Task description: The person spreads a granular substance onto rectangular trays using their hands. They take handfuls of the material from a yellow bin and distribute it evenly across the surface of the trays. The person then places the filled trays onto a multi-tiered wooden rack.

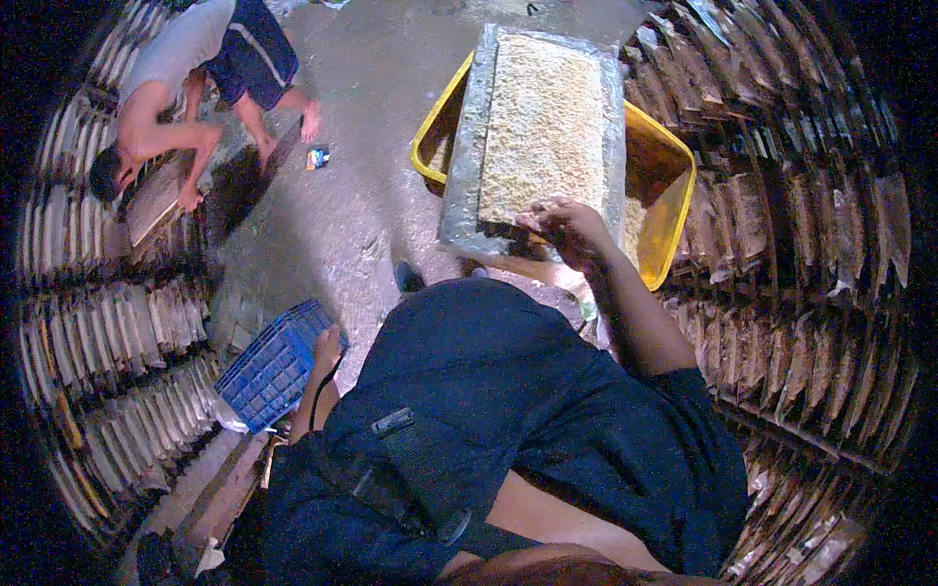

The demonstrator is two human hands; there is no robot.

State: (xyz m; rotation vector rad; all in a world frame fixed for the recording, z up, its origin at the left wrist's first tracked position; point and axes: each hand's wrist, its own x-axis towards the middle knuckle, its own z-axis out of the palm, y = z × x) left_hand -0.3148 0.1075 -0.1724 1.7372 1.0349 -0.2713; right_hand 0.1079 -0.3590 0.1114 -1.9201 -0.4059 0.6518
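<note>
My left hand (pixel 328 354) grips the rim of a blue plastic basket (pixel 274 366) with a grid pattern, held at my left side. My right hand (pixel 567 232) is at the near right corner of a thick layer of pale grains (pixel 544 127), its fingers curled and pale bits on them. What sits between those fingers is too small to make out. Beneath the layer lies a grey flat board or tray (pixel 614 146). The board rests across a yellow tub (pixel 674 220), whose inside holds more loose pale grains.
Racks of upright thin boards (pixel 811 225) line the right side, and similar racks (pixel 117 332) line the left. At the far left a person (pixel 161 127) bends low over a board (pixel 161 210). A small colourful packet (pixel 317 157) lies on the concrete floor (pixel 342 220).
</note>
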